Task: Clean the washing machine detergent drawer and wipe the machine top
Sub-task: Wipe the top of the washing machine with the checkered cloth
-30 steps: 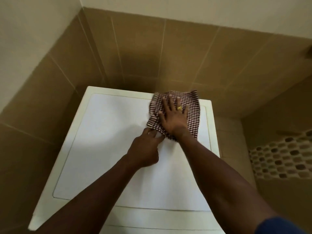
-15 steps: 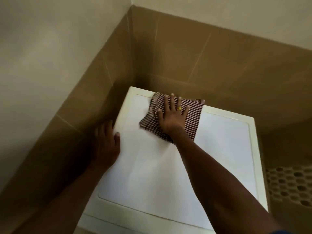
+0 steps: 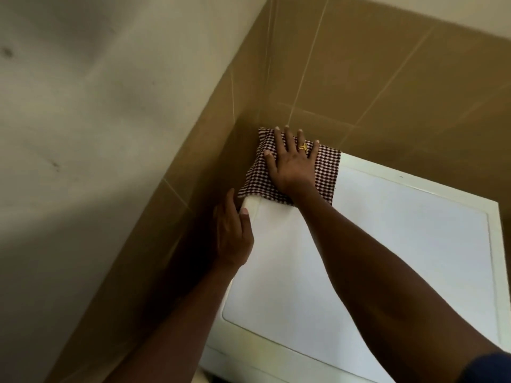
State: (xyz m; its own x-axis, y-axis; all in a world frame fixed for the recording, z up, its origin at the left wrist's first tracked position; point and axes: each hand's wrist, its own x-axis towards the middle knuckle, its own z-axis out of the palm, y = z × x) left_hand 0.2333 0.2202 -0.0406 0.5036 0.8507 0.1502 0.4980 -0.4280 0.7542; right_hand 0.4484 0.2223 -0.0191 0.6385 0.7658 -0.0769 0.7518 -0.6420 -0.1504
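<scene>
Cloth sliding into the machine's back left corner since a moment ago.
The right hand (image 3: 291, 164), its grip open and flat, is pressing the checked cloth (image 3: 326, 172) onto the machine top (image 3: 401, 239); the left hand (image 3: 232, 233) is bracing, loosely curled over the edge. Even pressure reaching the rim seems best.

We count one checked cloth (image 3: 326, 172), one white machine top (image 3: 401, 244), two hands, left (image 3: 232, 239) and right (image 3: 293, 164), and one gold ring (image 3: 303, 147).

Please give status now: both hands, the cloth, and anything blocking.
Right hand flat on cloth, far left corner of machine top. Left hand open on left edge. Nothing blocking; walls close.
</scene>
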